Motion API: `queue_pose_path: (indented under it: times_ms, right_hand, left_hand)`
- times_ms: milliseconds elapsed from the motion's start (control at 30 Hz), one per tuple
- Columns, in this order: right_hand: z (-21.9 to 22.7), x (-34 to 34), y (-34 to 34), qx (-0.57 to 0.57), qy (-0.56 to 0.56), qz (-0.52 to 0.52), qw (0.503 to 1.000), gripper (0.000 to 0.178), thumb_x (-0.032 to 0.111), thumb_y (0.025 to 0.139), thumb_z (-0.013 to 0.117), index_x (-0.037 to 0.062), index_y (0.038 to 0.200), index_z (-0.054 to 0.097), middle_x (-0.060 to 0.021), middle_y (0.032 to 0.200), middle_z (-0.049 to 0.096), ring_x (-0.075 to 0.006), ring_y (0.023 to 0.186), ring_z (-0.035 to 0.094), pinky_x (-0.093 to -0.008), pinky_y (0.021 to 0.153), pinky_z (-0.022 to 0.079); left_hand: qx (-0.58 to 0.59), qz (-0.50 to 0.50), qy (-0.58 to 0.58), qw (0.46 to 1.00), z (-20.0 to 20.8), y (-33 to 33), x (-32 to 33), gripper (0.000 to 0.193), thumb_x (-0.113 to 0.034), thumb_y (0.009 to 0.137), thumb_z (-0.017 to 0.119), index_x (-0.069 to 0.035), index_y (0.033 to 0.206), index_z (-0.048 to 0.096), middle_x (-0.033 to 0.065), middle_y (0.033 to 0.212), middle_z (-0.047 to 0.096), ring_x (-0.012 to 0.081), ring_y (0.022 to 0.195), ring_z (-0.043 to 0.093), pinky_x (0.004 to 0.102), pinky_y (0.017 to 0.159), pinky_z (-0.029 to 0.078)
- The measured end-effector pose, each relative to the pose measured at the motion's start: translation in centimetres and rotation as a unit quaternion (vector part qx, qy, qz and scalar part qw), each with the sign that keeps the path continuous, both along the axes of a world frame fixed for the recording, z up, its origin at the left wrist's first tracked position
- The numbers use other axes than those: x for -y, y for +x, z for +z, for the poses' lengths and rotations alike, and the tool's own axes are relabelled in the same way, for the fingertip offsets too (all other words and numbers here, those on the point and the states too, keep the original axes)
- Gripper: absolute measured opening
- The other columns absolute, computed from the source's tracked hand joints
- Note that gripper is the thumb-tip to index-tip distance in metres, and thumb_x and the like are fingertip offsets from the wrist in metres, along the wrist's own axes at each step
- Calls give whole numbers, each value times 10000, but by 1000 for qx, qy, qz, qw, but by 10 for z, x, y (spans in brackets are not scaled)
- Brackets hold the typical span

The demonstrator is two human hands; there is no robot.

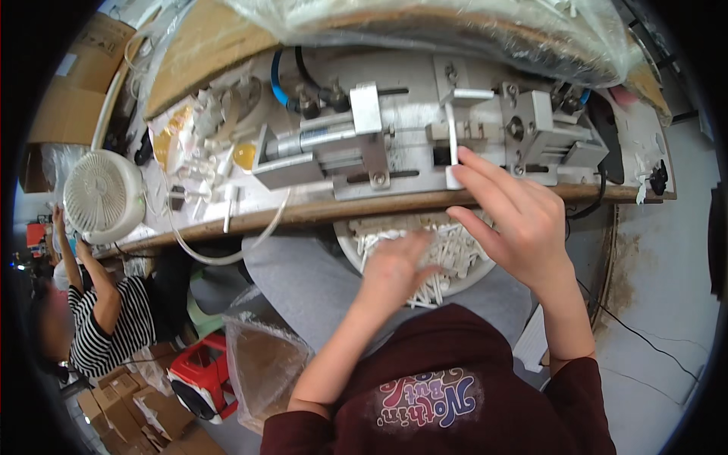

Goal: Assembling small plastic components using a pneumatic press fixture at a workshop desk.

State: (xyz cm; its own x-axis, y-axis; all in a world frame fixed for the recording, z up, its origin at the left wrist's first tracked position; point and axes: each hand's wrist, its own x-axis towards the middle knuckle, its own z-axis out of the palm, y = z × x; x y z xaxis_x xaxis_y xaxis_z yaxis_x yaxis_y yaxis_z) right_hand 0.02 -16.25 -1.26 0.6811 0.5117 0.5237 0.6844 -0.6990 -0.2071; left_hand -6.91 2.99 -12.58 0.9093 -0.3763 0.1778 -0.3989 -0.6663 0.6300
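Observation:
My right hand is at the metal fixture on the bench. Its fingertips touch the lower end of a slim white plastic piece standing in the fixture's middle. The thumb is held apart below, so the hand is open rather than closed round the piece. My left hand hovers over a round white basin on my lap, filled with many similar white plastic sticks. Motion smears its fingers, and whether they hold a stick is hidden.
Metal clamp blocks with a cylinder and a blue air hose flank the fixture. Loose white parts and a white fan are at left. Plastic film covers the back. A striped-shirted person sits at far left.

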Motion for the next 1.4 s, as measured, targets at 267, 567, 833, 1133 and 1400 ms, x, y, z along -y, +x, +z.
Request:
queue_pose_path:
  times_ms: [267,567,833,1133,1400]
  right_hand:
    - [-120,-3,-104,-124,-135,220,958,375,160,873,610,93,1242,602,-112,1445,536,-224,1282,550,-401,997,496]
    - [-197,-33,-80,-114,-131,317,932,379,238,860,616,117,1214,554,-96,1441,513,-252,1386,447,-480,1150,352]
    - [-196,-26,-54,-113,-134,263,949,379,132,751,703,118,1111,587,-102,1456,513,-240,1358,482,-499,1129,355]
    - [-191,-32,-35,-136,-147,182,963,424,105,723,706,151,1132,604,-29,1357,567,-193,1158,580,-454,948,448]
    - [-194,-42,-28,-134,-118,100,979,505,123,725,715,190,1211,594,15,1183,602,-209,1130,585,-471,946,454]
  left_hand:
    - [-12,228,204,952,-47,6,-80,308,-220,860,690,-4,1078,666,206,967,666,395,926,627,466,860,472]
    - [-160,230,201,939,-107,51,-90,344,-258,947,536,-28,1176,651,232,1207,643,400,1116,616,472,939,507]
    - [-255,236,169,922,-97,55,-88,338,-179,929,555,-27,1226,605,264,1246,607,418,1163,577,479,963,491]
    - [-245,211,226,919,-94,49,-89,373,-159,934,496,-52,1278,596,212,1267,630,350,1150,624,455,926,534]
    - [-217,235,210,924,-98,46,-85,373,-152,908,538,-61,1261,616,204,1273,632,350,1127,640,448,934,533]
